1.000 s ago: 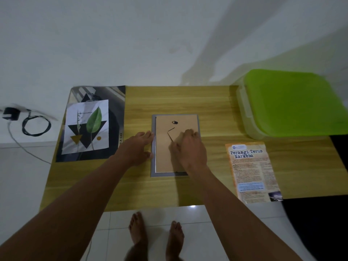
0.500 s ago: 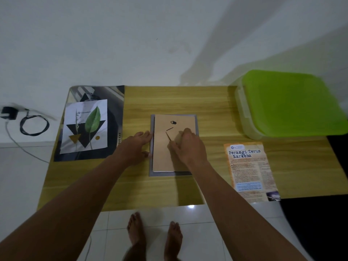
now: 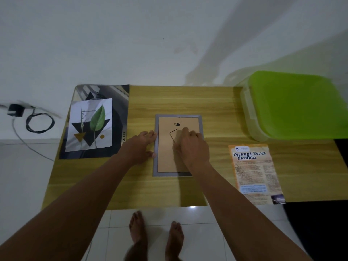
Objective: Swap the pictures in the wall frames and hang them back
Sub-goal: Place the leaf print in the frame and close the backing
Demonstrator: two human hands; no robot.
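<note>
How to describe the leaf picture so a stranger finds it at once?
On the wooden table, a dark poster covers the far left corner. On it lies the leaf picture: a white sheet with a green leaf over black triangles, unlike the text-filled orange leaflet.

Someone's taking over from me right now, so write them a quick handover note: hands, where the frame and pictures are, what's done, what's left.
Left hand: open, fingertips against the left edge of the grey frame.
Right hand: on the backing board, fingers bent; grip unclear.
Things: frame lies face down mid-table, board set in it. Leaf print lies loose at left, orange leaflet at right.
Done: this frame is off the wall.
Left: fasten the back and hang it; the picture inside is hidden.
</note>
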